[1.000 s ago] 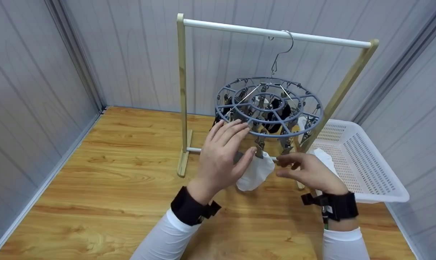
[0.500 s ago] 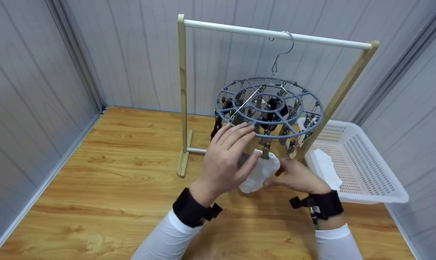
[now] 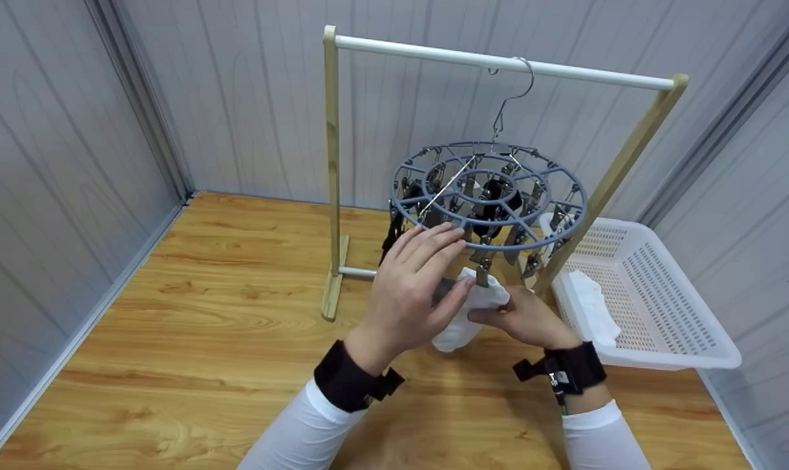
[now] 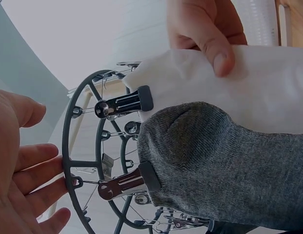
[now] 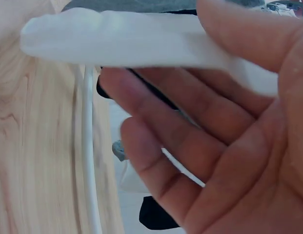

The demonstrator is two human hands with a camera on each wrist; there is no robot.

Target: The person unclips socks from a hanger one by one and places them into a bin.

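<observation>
A white sock (image 3: pixel 455 333) hangs toe up from a metal clip (image 3: pixel 483 275) at the front of a round grey clip hanger (image 3: pixel 515 247). My right hand (image 3: pixel 530 318) holds this sock from the right, thumb on one face and fingers behind it. My left hand (image 3: pixel 404 297) has its fingers extended by the hanger's rim; in the left wrist view the fingertips meet the ring. Beside the white sock, a grey sock (image 4: pixel 200 156) hangs from its own clip, mostly hidden by my left hand in the head view.
The hanger hooks over the white bar (image 3: pixel 434 54) of a rack with wooden posts (image 3: pixel 333 156). Dark socks (image 3: pixel 394 232) hang elsewhere on the ring. At right, a white perforated basket (image 3: pixel 678 358) contains white fabric (image 3: pixel 592 310). Panelled walls enclose the wooden surface (image 3: pixel 225 294).
My right hand has moved left, from beside the white sock to holding it. The ring has turned slightly, and the sock has shifted a little to the right. My left hand has barely moved.
</observation>
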